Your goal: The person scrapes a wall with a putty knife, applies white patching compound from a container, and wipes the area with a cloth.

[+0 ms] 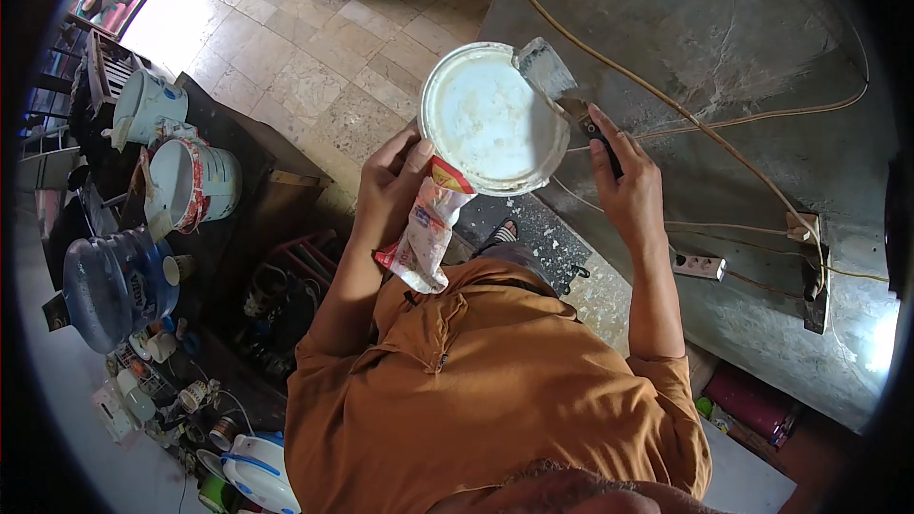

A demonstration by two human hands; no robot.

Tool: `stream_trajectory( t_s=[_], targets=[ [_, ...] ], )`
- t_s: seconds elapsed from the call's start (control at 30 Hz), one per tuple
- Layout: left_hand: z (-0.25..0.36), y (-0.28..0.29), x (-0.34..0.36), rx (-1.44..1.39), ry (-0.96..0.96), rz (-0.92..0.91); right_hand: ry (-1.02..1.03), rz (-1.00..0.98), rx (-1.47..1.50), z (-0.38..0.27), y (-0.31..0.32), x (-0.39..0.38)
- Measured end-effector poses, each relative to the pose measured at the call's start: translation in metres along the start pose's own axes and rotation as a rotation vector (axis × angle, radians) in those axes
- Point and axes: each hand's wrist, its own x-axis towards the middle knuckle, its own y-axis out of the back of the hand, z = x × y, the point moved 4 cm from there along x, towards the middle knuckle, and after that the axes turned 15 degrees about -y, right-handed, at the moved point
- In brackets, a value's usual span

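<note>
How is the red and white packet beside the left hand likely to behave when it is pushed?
The packet is probably floppy, since its surface looks creased and uneven. It may also swing or fold at its lower end, which extends away from the left hand. Its weight cannot be judged here.

Between the left hand [395, 169] and the right hand [630, 181] is the lid [490, 124]; the scraper [546, 69], in the right hand, overlaps its far right rim. The packet [426, 236] is by the left hand, bodyward of the lid. Over to the hands' left, a bucket [221, 186] stands on the bench [226, 133], another bucket [143, 105] beyond it, a jug [95, 290] nearer the body. The wall [752, 29] is right of the hands, the power strip [698, 266] bodyward there. Floor [305, 67] stretches ahead.
</note>
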Motion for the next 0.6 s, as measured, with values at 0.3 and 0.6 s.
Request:
stream_trajectory(
  t_s=[0.3, 0.6],
  targets=[
    [0.004, 0.001, 0.004, -0.171, 0.113, -0.025, 0.089, -0.069, -0.152, -0.005, 0.015, 0.023],
    [0.000, 0.006, 0.008, -0.153, 0.066, 0.035, 0.125, -0.035, 0.026, 0.004, 0.037, 0.020]
  ],
)
